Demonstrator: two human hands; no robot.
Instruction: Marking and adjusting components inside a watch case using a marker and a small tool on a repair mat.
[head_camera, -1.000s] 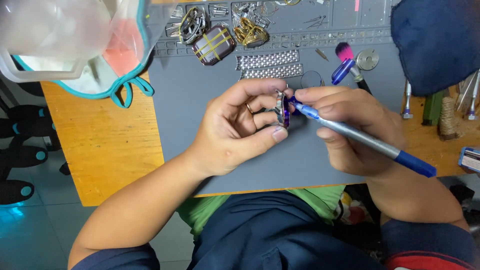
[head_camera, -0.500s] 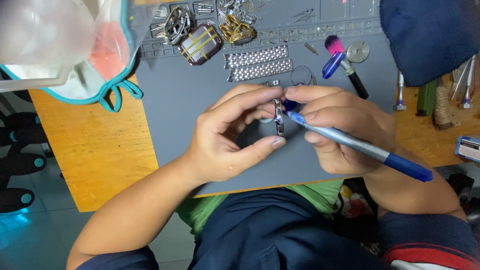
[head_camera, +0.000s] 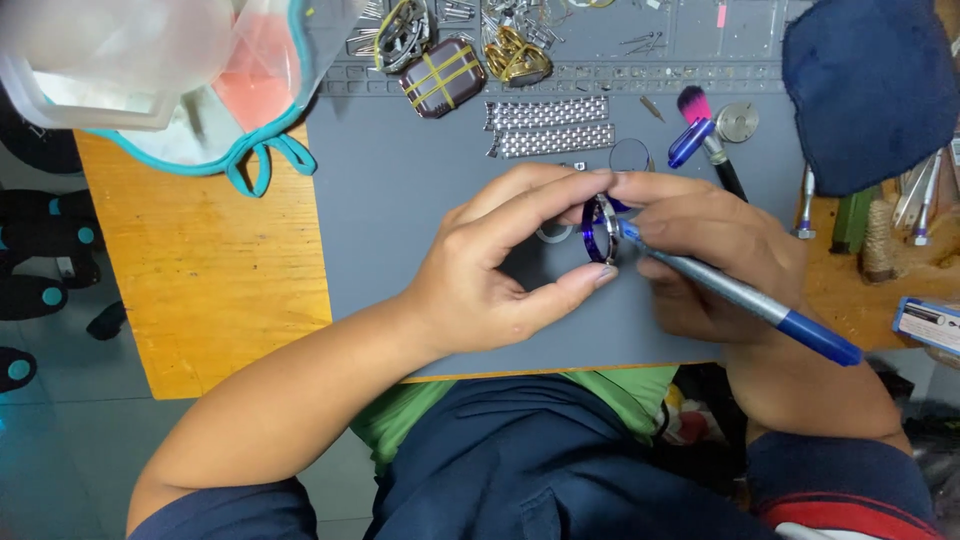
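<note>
My left hand (head_camera: 490, 270) pinches a small round blue watch case (head_camera: 600, 230) edge-on between thumb and fingers above the grey work mat (head_camera: 400, 200). My right hand (head_camera: 710, 250) meets it from the right and grips a slim tool with a silver shaft and blue handle (head_camera: 760, 305), its tip at the case. A small clear ring (head_camera: 553, 235) lies on the mat just behind my left fingers.
Two metal bracelet strips (head_camera: 550, 127), a square brown watch case (head_camera: 443, 77), a gold case (head_camera: 520, 62), a thin ring (head_camera: 630, 155) and a pink-tipped brush (head_camera: 705, 125) lie at the mat's far side. A blue cloth (head_camera: 870, 85) covers the right corner. A clear container (head_camera: 130, 60) stands far left.
Both hands have shifted slightly and the watch case has turned more edge-on between my left fingers. The tool stays at the case.
</note>
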